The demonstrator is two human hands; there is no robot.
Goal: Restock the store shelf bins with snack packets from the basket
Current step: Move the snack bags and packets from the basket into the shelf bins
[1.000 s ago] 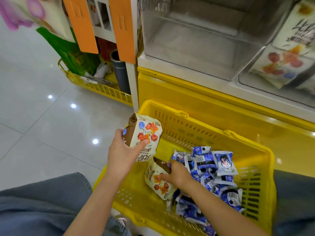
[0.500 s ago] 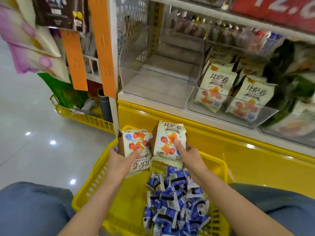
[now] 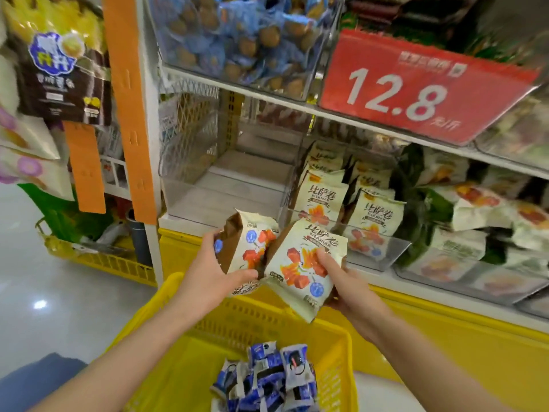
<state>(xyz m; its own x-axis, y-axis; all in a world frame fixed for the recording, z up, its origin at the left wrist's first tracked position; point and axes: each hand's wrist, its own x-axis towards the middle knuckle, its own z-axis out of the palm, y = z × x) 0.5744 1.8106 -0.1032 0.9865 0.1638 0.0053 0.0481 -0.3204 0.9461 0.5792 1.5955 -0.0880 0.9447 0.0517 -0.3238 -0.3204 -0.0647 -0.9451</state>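
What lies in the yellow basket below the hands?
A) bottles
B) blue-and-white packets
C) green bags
B: blue-and-white packets are heaped in the yellow basket; the left hand grips a cream packet, the right hand a second cream packet.

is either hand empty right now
No, the left hand grips the left packet and the right hand grips the right packet, both cream snack packs.

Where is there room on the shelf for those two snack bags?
The clear bin between the orange strip and the cream-packet bin is bare. That neighbour bin is crowded, and the blue-packet bin above is full.
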